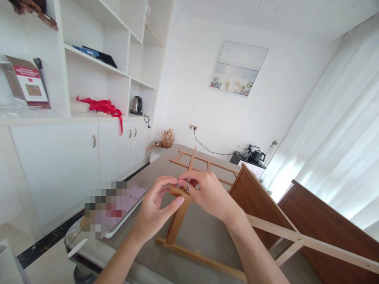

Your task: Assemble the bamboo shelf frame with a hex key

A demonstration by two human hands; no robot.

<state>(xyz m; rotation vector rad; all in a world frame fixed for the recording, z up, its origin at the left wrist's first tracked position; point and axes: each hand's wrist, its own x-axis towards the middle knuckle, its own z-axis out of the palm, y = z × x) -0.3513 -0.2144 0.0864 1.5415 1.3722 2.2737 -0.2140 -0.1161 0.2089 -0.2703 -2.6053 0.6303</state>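
Note:
A wooden frame [177,221] stands on edge, its near upper end between my hands. My left hand [155,205] is closed around this end, thumb on the near side and index finger over the top. The fingers of my right hand [204,191] pinch a small bent metal tool [187,184] at the top of the wood. The fingertips of both hands meet there and hide the tool's tip. Right of my forearm, brown wooden panels [254,197] stand upright, with a pale wooden rail [275,228] across them.
A phone [130,205] lies at the table's left edge, with small metal pieces [144,182] beyond it. A wooden ladder-like frame [201,159] lies farther back on the grey table [154,173]. White cabinets [74,165] line the left, and a tea-kettle stand [250,157] is behind.

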